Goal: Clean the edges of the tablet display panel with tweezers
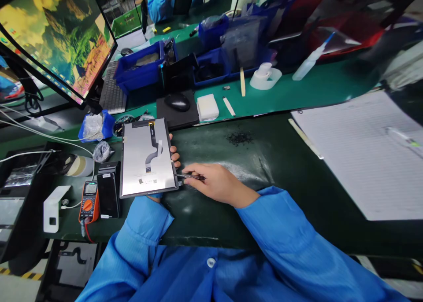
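My left hand [174,151] supports a tablet-sized LCD display panel [139,150] from beneath, its fingertips wrapped round the right edge. The panel's silvery back faces up, with a dark ribbon cable [153,145] running down it. In my right hand [218,183] is a slim pair of tweezers [193,176], pinched between thumb and fingers. Its tip is at the panel's lower right edge; whether it grips anything there is too small to tell. Most of the left palm is hidden under the panel.
Black scraps [239,138] lie on the dark mat. A multimeter [89,200] and a phone [109,195] are at left, a paper sheet [366,161] at right. Behind are a mouse [177,102], white wipes [208,107], blue bins [139,73] and a monitor [59,38]. Another person's blue sleeve [158,5] shows beyond.
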Tool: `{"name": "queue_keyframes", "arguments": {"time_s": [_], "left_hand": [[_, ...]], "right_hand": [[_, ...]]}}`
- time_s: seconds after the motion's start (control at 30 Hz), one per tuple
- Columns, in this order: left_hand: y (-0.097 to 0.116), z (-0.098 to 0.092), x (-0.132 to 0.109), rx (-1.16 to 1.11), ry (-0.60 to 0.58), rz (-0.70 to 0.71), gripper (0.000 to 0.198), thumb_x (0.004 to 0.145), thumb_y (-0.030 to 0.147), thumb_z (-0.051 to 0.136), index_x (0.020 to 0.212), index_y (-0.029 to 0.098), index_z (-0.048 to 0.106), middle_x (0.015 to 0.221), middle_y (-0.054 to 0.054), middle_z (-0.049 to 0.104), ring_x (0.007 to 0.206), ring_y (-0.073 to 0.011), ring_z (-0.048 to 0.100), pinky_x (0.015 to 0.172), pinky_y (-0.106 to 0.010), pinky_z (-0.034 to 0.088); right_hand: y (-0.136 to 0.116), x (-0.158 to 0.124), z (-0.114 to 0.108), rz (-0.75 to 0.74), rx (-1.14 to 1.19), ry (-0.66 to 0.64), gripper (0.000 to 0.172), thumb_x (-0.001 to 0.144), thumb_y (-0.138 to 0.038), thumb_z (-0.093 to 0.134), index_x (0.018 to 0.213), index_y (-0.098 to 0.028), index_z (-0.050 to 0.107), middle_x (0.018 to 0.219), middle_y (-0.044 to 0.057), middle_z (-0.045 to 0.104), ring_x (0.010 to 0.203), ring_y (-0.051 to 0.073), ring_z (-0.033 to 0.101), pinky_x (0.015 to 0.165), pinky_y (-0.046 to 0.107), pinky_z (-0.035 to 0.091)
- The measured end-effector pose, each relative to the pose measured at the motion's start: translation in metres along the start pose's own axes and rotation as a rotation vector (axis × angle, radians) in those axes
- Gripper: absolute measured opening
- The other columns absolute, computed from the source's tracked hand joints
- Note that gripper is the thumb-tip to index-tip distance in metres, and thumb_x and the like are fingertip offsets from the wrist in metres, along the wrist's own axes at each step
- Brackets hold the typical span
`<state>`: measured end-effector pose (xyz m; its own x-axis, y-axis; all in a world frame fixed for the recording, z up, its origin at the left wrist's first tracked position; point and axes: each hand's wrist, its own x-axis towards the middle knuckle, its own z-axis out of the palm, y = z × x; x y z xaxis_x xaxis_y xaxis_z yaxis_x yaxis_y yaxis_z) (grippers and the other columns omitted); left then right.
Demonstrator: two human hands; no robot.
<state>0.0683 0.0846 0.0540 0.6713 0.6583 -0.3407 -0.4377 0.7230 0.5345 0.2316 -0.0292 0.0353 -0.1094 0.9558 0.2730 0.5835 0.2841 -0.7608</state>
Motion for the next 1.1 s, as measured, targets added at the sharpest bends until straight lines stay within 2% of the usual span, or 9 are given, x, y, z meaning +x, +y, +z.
{"name": "queue_keyframes", "arguments": {"time_s": [0.1, 0.23, 0.4, 0.5, 0.6, 0.67, 0.83, 1.0, 1.1], "left_hand": [[0.0, -0.003, 0.0, 0.006, -0.023, -0.009, 0.044, 0.098, 0.03, 0.03, 0.136, 0.023, 0.05, 0.083, -0.004, 0.052, 0.065, -0.011, 0.053, 0.055, -0.025, 0.048], [-0.001, -0.008, 0.002, -0.008, -0.065, -0.005, 0.04, 0.098, 0.032, 0.032, 0.13, 0.021, 0.054, 0.085, -0.004, 0.053, 0.066, -0.0104, 0.053, 0.057, -0.024, 0.048], [-0.001, -0.009, 0.002, -0.004, -0.06, 0.003, 0.041, 0.097, 0.031, 0.033, 0.13, 0.022, 0.055, 0.085, -0.004, 0.053, 0.067, -0.0106, 0.053, 0.057, -0.024, 0.048], [-0.001, -0.008, 0.002, 0.001, -0.039, 0.004, 0.042, 0.098, 0.032, 0.031, 0.132, 0.022, 0.053, 0.084, -0.004, 0.053, 0.066, -0.0101, 0.052, 0.056, -0.024, 0.047], [-0.001, -0.008, 0.002, 0.015, -0.039, 0.007, 0.04, 0.098, 0.034, 0.031, 0.128, 0.022, 0.055, 0.085, -0.004, 0.052, 0.066, -0.0097, 0.051, 0.056, -0.022, 0.046], [-0.001, -0.009, 0.002, 0.023, -0.042, 0.008, 0.039, 0.097, 0.034, 0.032, 0.126, 0.023, 0.056, 0.085, -0.004, 0.052, 0.067, -0.0096, 0.051, 0.057, -0.022, 0.045], [0.0, -0.01, 0.002, 0.001, -0.06, -0.003, 0.038, 0.096, 0.032, 0.037, 0.127, 0.022, 0.056, 0.086, -0.004, 0.053, 0.068, -0.01, 0.052, 0.057, -0.023, 0.047], [0.0, -0.014, 0.004, -0.022, -0.1, -0.017, 0.037, 0.096, 0.032, 0.036, 0.125, 0.022, 0.056, 0.086, -0.004, 0.053, 0.068, -0.011, 0.055, 0.058, -0.025, 0.05], [0.0, -0.012, 0.003, -0.013, -0.085, -0.02, 0.038, 0.096, 0.033, 0.036, 0.126, 0.022, 0.057, 0.085, -0.004, 0.053, 0.068, -0.0106, 0.054, 0.058, -0.025, 0.05]], "right_hand": [[0.001, 0.0, 0.0, -0.022, -0.016, -0.005, 0.014, 0.092, -0.028, 0.061, 0.1, -0.022, 0.071, 0.082, 0.001, 0.074, 0.073, 0.016, 0.068, 0.064, 0.024, 0.047], [0.002, 0.001, -0.002, -0.096, -0.075, -0.024, 0.024, 0.099, -0.028, 0.05, 0.1, -0.022, 0.073, 0.087, 0.004, 0.074, 0.079, 0.017, 0.069, 0.069, 0.026, 0.048], [-0.001, 0.0, -0.001, 0.015, -0.002, -0.007, 0.015, 0.092, -0.03, 0.061, 0.101, -0.022, 0.071, 0.082, 0.001, 0.075, 0.073, 0.016, 0.069, 0.064, 0.025, 0.047], [0.0, 0.0, -0.001, -0.035, -0.038, -0.012, 0.013, 0.093, -0.028, 0.06, 0.097, -0.022, 0.071, 0.084, 0.002, 0.074, 0.075, 0.016, 0.068, 0.066, 0.026, 0.048], [0.002, 0.001, -0.002, -0.097, -0.086, -0.023, 0.022, 0.098, -0.028, 0.052, 0.098, -0.021, 0.073, 0.088, 0.004, 0.074, 0.08, 0.017, 0.069, 0.069, 0.026, 0.048], [0.002, 0.001, -0.002, -0.085, -0.075, -0.016, 0.024, 0.099, -0.028, 0.05, 0.099, -0.021, 0.073, 0.088, 0.004, 0.074, 0.08, 0.016, 0.069, 0.069, 0.026, 0.047], [0.001, 0.0, 0.0, -0.04, -0.013, 0.008, 0.012, 0.091, -0.027, 0.064, 0.099, -0.02, 0.071, 0.083, 0.002, 0.074, 0.073, 0.015, 0.068, 0.064, 0.024, 0.046], [0.002, 0.001, -0.001, -0.1, -0.097, -0.022, 0.024, 0.099, -0.028, 0.05, 0.097, -0.021, 0.073, 0.086, 0.004, 0.074, 0.078, 0.017, 0.068, 0.068, 0.026, 0.047], [0.0, 0.0, 0.0, -0.065, -0.042, -0.003, 0.019, 0.097, -0.028, 0.055, 0.098, -0.021, 0.072, 0.085, 0.003, 0.075, 0.076, 0.016, 0.068, 0.067, 0.025, 0.047]]}}
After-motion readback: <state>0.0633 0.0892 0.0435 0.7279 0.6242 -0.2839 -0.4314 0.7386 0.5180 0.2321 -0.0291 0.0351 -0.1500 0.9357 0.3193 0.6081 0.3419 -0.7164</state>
